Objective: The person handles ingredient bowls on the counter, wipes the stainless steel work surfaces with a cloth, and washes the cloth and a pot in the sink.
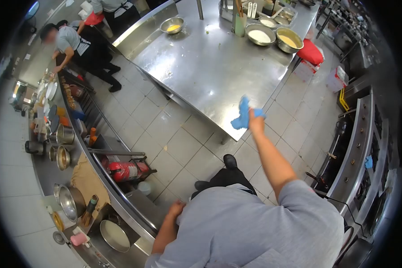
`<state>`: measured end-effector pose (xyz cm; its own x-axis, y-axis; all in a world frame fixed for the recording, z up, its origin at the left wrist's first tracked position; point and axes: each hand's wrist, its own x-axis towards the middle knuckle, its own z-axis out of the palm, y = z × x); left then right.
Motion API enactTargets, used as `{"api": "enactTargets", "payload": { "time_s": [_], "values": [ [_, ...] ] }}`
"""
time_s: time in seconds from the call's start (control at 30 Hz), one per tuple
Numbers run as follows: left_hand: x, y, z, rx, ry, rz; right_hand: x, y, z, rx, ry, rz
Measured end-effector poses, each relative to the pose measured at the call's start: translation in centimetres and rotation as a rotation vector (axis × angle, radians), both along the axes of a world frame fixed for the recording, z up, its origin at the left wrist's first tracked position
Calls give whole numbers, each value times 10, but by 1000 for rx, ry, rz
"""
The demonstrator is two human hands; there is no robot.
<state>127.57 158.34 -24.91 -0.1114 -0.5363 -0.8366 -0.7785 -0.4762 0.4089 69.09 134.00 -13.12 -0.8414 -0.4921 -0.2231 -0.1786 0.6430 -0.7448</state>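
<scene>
A blue cloth (pixel 243 115) is in my right hand (pixel 256 120), at the near corner of the steel table (pixel 201 76). The cloth hangs over the tabletop beside its right edge; whether it presses on the steel I cannot tell. Down by my left side, near my waist, is my left hand (pixel 177 208), its fingers curled and partly hidden. On the table's far part stand a bowl with yellow contents (pixel 172 25), a bowl of white contents (pixel 260 34) and a bowl of pale yellow liquid (pixel 290 40).
A counter (pixel 82 147) with pots and pans runs along my left, a red fire extinguisher (pixel 127 170) under it. The stove (pixel 359 152) lies to the right. A person (pixel 78 44) leans over the counter at the upper left; another stands behind.
</scene>
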Motion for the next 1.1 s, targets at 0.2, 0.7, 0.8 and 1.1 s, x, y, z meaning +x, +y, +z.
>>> {"api": "enactTargets", "payload": {
  "time_s": [0.2, 0.7, 0.8, 1.1],
  "values": [
    [9, -106, 23, -302, 44, 238, 119, 74, 8, -36, -18, 94],
    [47, -75, 7, -35, 137, 359, 40, 84, 141, -487, 239, 220],
    [57, -90, 36, -62, -27, 317, 32, 13, 135, 151, 723, 353],
    [132, -138, 54, -53, -132, 541, -86, -272, 86, 495, 592, 44]
  ]
}}
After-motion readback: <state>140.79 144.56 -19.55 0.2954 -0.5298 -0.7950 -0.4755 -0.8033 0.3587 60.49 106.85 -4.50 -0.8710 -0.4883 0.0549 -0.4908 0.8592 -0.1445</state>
